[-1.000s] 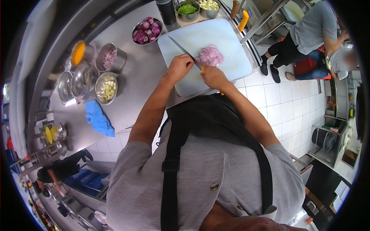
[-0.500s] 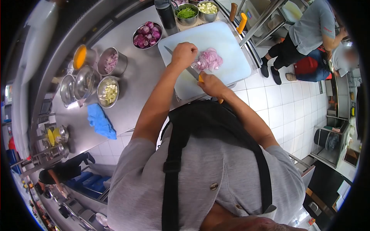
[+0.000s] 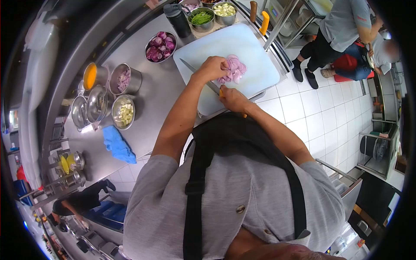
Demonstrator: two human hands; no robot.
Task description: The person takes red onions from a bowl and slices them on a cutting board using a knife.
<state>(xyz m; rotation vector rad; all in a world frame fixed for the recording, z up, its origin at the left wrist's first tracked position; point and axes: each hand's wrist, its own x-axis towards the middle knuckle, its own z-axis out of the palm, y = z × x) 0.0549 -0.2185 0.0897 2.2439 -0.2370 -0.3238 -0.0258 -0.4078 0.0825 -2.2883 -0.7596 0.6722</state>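
Observation:
My right hand (image 3: 234, 100) is wrapped round the yellow handle of a knife (image 3: 189, 65), whose blade lies across the white cutting board (image 3: 255, 52) and points to the upper left. Over the blade, my left hand (image 3: 213, 68) has its fingers curled at the left edge of the sliced purple onion (image 3: 236, 69). Whether it grips any slices is hidden. A bowl of peeled purple onions (image 3: 160, 47) stands just left of the board.
Beyond the board are a black bottle (image 3: 177, 19), a bowl of green pieces (image 3: 201, 18) and another of pale chunks (image 3: 225, 12). Several metal bowls and a blue cloth (image 3: 118, 144) lie left. Two people are at the upper right, another person at the lower left.
My left hand lifted off the blade, then moved right to the onion slices. The knife has shifted lower, away from the slices, still in my right hand. The whole view has turned slightly.

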